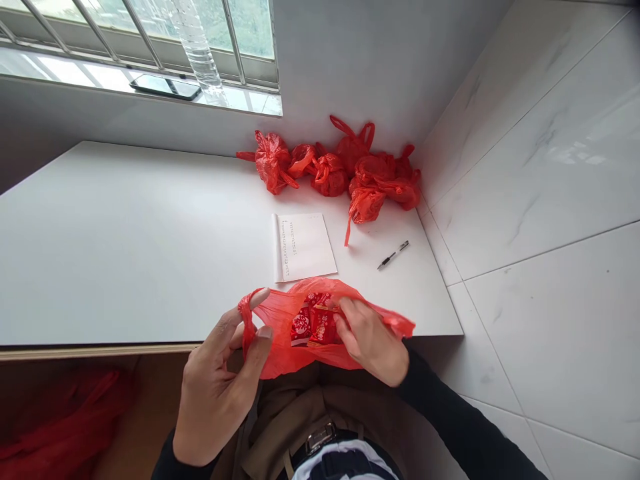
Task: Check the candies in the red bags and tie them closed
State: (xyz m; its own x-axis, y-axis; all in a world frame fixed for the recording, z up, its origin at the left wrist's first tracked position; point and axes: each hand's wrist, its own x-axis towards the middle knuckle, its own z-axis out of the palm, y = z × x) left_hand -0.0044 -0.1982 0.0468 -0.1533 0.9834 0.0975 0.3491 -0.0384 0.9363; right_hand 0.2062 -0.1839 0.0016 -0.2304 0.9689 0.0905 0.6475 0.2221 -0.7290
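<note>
Head view: left grip (220,380) half-curled around bag handle (247,315), right grip (374,341) closed on packet (321,325)

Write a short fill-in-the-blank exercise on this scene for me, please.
The bare left hand holds a looped ____ of the open red plastic bag.
The bare right hand reaches into the bag, at small shiny packets coloured ____.
The slim black-tipped pen lies to the ____ of the rectangular white paper notebook.

Missing words: handle; red; right.
</note>
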